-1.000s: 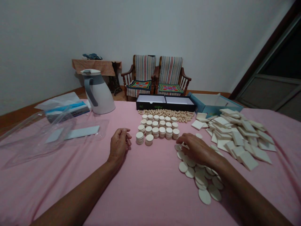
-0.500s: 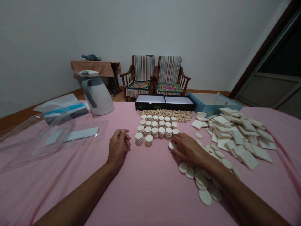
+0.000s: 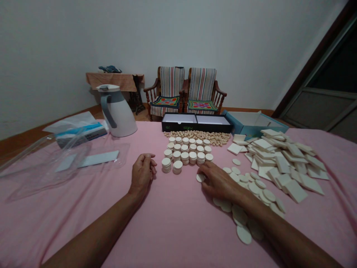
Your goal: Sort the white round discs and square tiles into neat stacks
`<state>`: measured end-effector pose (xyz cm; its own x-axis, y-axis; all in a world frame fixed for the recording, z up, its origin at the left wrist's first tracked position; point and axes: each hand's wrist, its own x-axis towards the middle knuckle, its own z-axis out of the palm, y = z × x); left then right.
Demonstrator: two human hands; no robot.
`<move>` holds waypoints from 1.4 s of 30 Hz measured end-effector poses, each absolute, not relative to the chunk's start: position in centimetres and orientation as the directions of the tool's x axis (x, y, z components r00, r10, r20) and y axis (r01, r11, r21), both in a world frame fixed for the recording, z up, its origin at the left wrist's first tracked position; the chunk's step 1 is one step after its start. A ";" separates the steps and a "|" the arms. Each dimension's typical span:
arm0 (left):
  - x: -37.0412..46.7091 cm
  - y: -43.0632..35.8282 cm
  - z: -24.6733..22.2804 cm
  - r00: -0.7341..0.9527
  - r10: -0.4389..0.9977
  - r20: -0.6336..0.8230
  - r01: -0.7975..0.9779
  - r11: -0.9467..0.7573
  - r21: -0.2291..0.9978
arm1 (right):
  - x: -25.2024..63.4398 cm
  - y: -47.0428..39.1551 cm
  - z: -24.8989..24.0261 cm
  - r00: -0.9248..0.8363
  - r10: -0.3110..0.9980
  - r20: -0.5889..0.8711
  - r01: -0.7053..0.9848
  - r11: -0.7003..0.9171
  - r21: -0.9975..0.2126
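My right hand (image 3: 219, 181) is closed on a round, pale wooden disc (image 3: 200, 178), held low over the pink cloth. Beneath and behind that forearm lies a loose heap of similar discs (image 3: 244, 234). My left hand (image 3: 142, 172) rests on its side on the cloth, fingers loosely curled and slightly apart, with nothing visible in it. Between the hands stand several rows of short stacked discs (image 3: 184, 158). Two stacks make up the front row, and the nearer to my left hand is the left front stack (image 3: 166, 165).
Behind the stacks lie small wooden beads (image 3: 195, 134) and a black two-part box (image 3: 198, 128). On the right are a pile of square wooden tiles (image 3: 290, 160) and a blue box (image 3: 248, 130). A white jug (image 3: 121, 119) and clear plastic packaging (image 3: 95, 149) are on the left.
My right hand has moved slightly left and toward me with the disc, uncovering discs behind it. My left hand keeps its place by the stacks. The whole view has shifted a little.
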<state>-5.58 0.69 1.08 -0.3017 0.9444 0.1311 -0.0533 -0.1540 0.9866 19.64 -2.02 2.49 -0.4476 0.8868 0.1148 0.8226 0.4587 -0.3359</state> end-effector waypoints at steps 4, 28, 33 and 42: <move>-5.5 0.6 1.1 -0.304 0.945 0.122 -0.071 -0.150 0.986 | 17.8 -2.0 4.1 -0.411 0.892 0.189 0.834 0.452 -0.318; -5.6 0.8 0.9 -0.292 0.947 0.133 -0.065 -0.159 0.985 | 20.7 -2.1 6.8 -0.446 0.895 -0.019 0.863 0.425 -0.273; -5.6 0.8 0.9 -0.290 0.947 0.135 -0.090 -0.167 0.982 | 22.6 -3.3 5.8 -0.534 0.840 -0.095 0.829 0.499 -0.253; -5.8 1.0 0.4 -0.278 0.949 0.147 -0.098 -0.181 0.979 | 21.0 -4.0 4.6 -0.404 0.904 -0.141 0.914 0.394 -0.095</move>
